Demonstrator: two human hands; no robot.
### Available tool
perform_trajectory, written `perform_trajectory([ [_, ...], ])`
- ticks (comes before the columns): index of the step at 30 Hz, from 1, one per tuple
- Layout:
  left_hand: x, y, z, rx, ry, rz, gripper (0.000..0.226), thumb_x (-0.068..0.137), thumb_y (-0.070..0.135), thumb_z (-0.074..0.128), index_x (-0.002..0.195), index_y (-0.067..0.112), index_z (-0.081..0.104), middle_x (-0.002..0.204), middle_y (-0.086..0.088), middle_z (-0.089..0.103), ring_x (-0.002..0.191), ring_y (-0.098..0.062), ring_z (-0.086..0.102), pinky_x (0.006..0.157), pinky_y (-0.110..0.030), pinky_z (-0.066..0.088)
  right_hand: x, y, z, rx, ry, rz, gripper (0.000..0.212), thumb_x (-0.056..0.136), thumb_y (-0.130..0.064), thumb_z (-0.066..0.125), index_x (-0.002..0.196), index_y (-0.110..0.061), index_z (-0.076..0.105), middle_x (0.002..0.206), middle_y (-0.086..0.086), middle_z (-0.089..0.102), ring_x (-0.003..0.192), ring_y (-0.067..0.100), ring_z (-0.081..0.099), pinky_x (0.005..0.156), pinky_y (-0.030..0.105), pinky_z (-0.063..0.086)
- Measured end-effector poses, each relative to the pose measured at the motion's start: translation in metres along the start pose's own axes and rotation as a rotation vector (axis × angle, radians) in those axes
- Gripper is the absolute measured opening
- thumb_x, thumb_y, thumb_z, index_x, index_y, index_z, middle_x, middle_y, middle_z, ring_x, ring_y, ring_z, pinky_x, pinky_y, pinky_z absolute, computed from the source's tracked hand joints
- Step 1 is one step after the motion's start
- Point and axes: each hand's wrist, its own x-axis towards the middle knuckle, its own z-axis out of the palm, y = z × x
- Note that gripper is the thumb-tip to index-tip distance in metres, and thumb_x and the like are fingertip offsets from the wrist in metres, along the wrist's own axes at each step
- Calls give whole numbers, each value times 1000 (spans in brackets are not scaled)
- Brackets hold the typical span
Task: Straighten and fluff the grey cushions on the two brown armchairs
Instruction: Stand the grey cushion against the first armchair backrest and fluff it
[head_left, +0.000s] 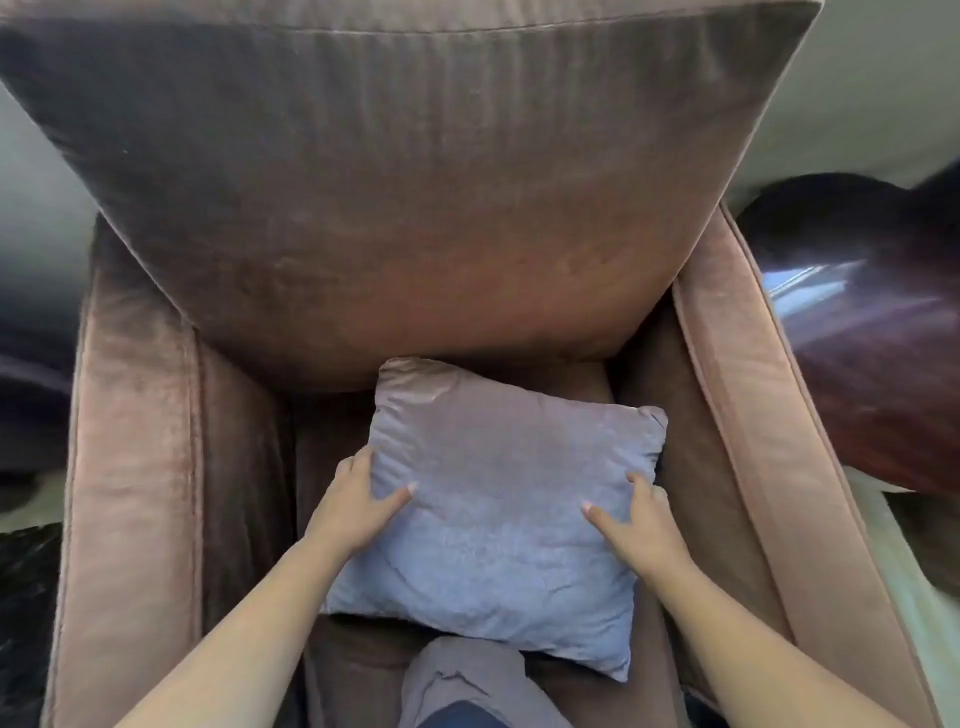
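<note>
The grey cushion (498, 514) hides both hands' fingers behind its sides, the armchair (135, 467) runs off-frame, and the dark table (872, 338) is blurred.

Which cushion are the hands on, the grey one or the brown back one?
The grey cushion, lying on the seat. The left hand and right hand grip its two sides. The big brown back cushion stands behind it, untouched.

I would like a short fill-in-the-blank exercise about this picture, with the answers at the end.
1. The grey cushion lies on the seat of a ____ armchair.
2. The left hand and the right hand grip the cushion at its two ____.
3. The number of cushions in view is ____.

Missing words: brown; sides; one
</note>
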Motion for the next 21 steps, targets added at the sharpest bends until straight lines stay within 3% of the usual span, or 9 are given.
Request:
perform_trajectory([
  [7,31,-10,14,-251,72,-205,113,71,72,70,156,20,17,160,-5,31,143,-26,37,114,-45,36,43,34,10,326,69,227,98,77,-50,79,150,-10,28,149,16,33,135,34,39,107,43,38],
  [11,44,-9,22,-400,65,-215,110,73,68,71,156,20,15,157,-2,35,140,-24,41,112,-42,37,78,89,33,445,-1,227,119,49,-78,82,144,-21,40,140,2,54,130,27,53,107,47,46],
  [13,48,-8,26,-459,44,-240,107,76,63,72,156,21,15,153,0,40,136,-24,45,110,-39,39,85,101,39,529,-23,222,119,47,-75,85,144,-21,40,136,-3,59,125,22,58,105,48,48],
  [16,51,-12,28,-480,6,-196,93,70,66,77,143,22,41,132,7,61,116,-12,63,102,-39,50,72,70,27,643,-18,274,122,53,-62,90,149,-18,30,137,-2,56,123,24,57,108,51,46],
  [18,51,-17,31,-463,-3,-161,81,67,67,79,131,24,53,119,5,70,104,-8,69,93,-37,57,73,71,27,692,-17,300,122,47,-65,91,145,-16,37,133,0,61,117,25,63,103,50,50],
  [21,36,-7,31,-447,32,-136,45,77,53,78,112,29,63,103,12,74,91,2,70,78,-19,56,79,86,28,757,1,308,111,42,-67,92,131,-14,53,122,4,68,105,26,69,95,49,55],
])
